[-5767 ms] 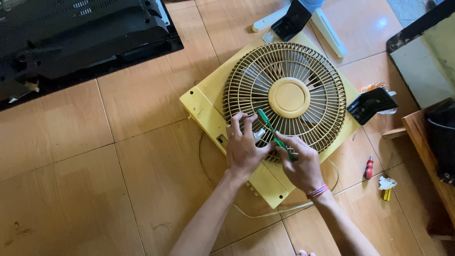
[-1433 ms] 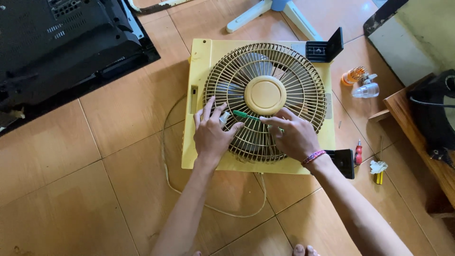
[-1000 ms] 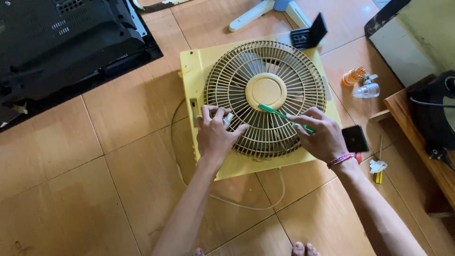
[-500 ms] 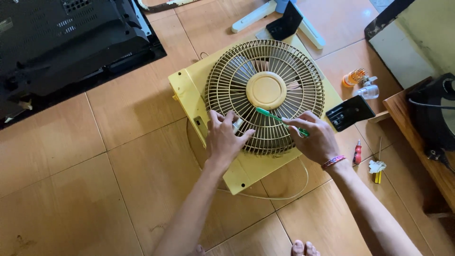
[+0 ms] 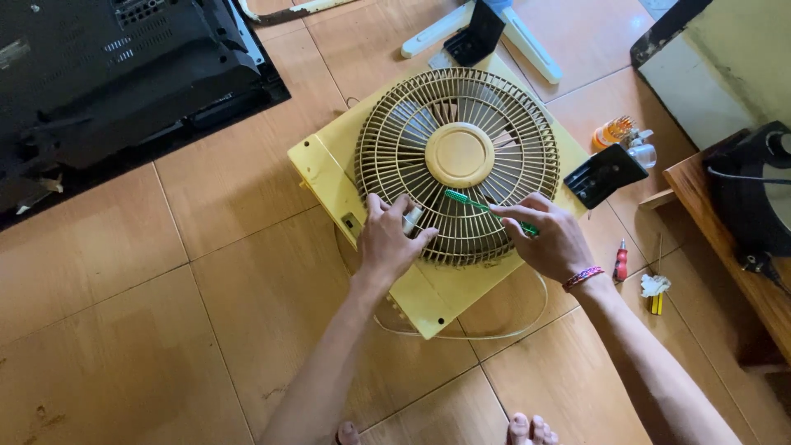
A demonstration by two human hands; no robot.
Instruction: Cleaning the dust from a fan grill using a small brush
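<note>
Right hand (image 5: 550, 239) grips a green screwdriver (image 5: 478, 204), hiding its handle; left hand (image 5: 391, 239) clasps the fan grille (image 5: 458, 165).

Black television back (image 5: 124, 74), red screwdriver (image 5: 620, 264)

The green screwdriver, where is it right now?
In the head view, the green screwdriver is in the right hand, lying across the fan's round grille just below its centre cap, right of the left hand.
</note>
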